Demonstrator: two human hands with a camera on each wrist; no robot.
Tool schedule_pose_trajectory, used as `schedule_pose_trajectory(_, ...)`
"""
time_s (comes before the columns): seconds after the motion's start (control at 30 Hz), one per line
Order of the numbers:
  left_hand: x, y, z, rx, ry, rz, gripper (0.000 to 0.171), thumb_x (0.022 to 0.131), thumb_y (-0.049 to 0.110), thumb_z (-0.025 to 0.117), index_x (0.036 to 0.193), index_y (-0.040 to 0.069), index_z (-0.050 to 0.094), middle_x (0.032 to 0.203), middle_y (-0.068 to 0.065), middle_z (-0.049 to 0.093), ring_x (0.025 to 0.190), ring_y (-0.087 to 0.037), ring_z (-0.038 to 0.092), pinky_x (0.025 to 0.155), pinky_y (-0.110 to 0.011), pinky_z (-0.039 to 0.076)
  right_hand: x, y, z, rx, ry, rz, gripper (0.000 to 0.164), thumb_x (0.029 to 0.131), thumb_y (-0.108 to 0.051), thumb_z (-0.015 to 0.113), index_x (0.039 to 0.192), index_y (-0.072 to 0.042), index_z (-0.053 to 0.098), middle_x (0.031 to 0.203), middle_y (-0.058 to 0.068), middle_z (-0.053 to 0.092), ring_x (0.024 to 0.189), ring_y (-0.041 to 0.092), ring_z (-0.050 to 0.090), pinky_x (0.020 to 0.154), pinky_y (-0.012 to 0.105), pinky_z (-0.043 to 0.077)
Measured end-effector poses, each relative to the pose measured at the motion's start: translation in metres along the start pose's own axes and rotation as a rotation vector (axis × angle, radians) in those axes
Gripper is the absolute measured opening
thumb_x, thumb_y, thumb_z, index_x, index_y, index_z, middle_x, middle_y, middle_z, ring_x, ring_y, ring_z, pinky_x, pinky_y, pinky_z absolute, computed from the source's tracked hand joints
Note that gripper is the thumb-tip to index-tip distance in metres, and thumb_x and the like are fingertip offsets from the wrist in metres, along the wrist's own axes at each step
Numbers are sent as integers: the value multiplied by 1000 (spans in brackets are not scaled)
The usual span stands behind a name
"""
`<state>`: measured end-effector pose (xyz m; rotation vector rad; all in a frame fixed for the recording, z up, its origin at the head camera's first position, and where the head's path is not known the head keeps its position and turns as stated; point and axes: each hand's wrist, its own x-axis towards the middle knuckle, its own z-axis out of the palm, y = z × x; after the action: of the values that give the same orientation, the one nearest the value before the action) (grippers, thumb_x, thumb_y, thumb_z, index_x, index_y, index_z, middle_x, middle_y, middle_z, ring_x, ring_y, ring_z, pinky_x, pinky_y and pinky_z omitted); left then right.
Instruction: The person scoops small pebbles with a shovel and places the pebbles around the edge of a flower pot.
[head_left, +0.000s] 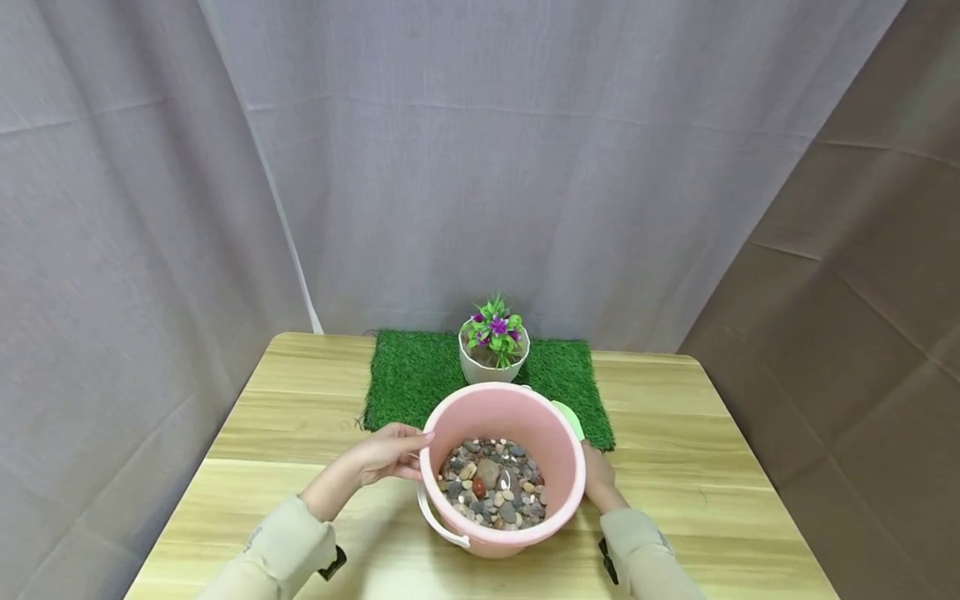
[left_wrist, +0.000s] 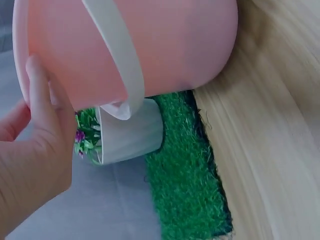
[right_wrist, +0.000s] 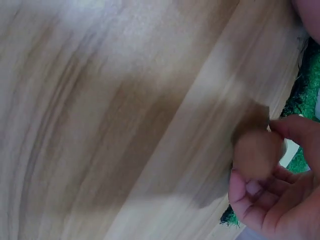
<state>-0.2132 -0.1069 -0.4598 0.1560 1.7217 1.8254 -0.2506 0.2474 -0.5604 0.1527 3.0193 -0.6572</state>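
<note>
A pink bucket (head_left: pixel 517 412) is in front of the person in the head view, its mouth toward the camera. Pebbles (head_left: pixel 491 492) of mixed colours cover its bottom, under what looks like clear water. My left hand (head_left: pixel 388 454) pinches the bucket's left rim, thumb over the edge and fingers outside. The white bail handle (left_wrist: pixel 117 50) hangs down along the wall. At the bucket's right side my right hand (head_left: pixel 597 475) has curled fingers around a light green thing (head_left: pixel 567 417) with a rounded edge. Hand and bucket hide most of it, so I cannot tell its kind.
Behind the bucket, a white pot (head_left: pixel 487 372) with purple flowers (head_left: pixel 498 327) stands on a green artificial grass mat (head_left: pixel 408 375). The wooden table (head_left: pixel 300 392) extends to both sides. Grey curtain (head_left: pixel 480 167) hangs at the back, with a brown cloth (head_left: pixel 847 333) at the right.
</note>
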Motion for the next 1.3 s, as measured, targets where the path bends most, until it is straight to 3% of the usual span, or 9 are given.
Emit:
schedule_pose_trajectory(0.13, -1, 0, 1, -8, -31, 15, 26, 99, 12, 44, 107, -13, 48, 76, -1, 62, 69, -8, 65, 69, -21, 63, -1, 4, 1, 2, 16, -4, 32, 92, -4, 36, 110, 20, 44, 89, 37, 61, 82, 49, 62, 61, 56, 58)
schedule_pose_trajectory(0.27, -3, 1, 6, -15, 18, 39, 14, 98, 9, 45, 95, -4, 50, 71, 1, 59, 63, -6, 62, 63, -17, 62, 2, 8, 1, 10, -18, 15, 39, 93, -7, 35, 121, 19, 37, 91, 38, 61, 81, 49, 62, 60, 55, 57)
schedule_pose_trajectory(0.43, -4, 2, 9, -17, 61, 49, 12, 98, 9, 47, 91, 0, 49, 69, 2, 57, 61, -5, 60, 60, -15, 61, 4, 15, -4, -31, -42, 12, 53, 93, -11, 40, 134, 20, 26, 94, 37, 62, 81, 46, 63, 59, 51, 57)
schedule_pose_trajectory(0.63, 1, 0, 5, -33, 46, 67, 12, 98, 12, 47, 95, 0, 49, 74, 2, 57, 66, -6, 61, 63, -17, 61, 5, 18, -18, -18, -13, -39, 33, 93, -18, 49, 109, 9, 38, 82, 28, 63, 76, 41, 64, 51, 46, 53)
schedule_pose_trajectory(0.83, 3, -1, 0, -35, -11, 51, 22, 99, 13, 46, 106, -8, 47, 86, -4, 60, 76, -10, 64, 72, -22, 63, 5, 20, -40, -47, -7, -90, 30, 91, -18, 56, 102, 7, 43, 71, 16, 57, 65, 31, 59, 51, 43, 51)
schedule_pose_trajectory(1.03, 4, 1, 1, -30, -4, 11, 23, 99, 14, 47, 107, -7, 48, 86, -5, 60, 74, -10, 64, 71, -21, 63, 7, 14, -70, -51, 17, -123, 29, 89, -20, 58, 99, 4, 45, 69, 12, 52, 58, 25, 51, 47, 38, 47)
schedule_pose_trajectory(1.3, 5, -1, -3, -56, -5, -14, 26, 99, 16, 45, 110, -8, 47, 84, -3, 61, 73, -10, 64, 70, -22, 63, 7, -4, -108, -26, 87, -240, 23, 84, -20, 59, 95, -2, 50, 66, 7, 54, 56, 20, 50, 45, 28, 42)
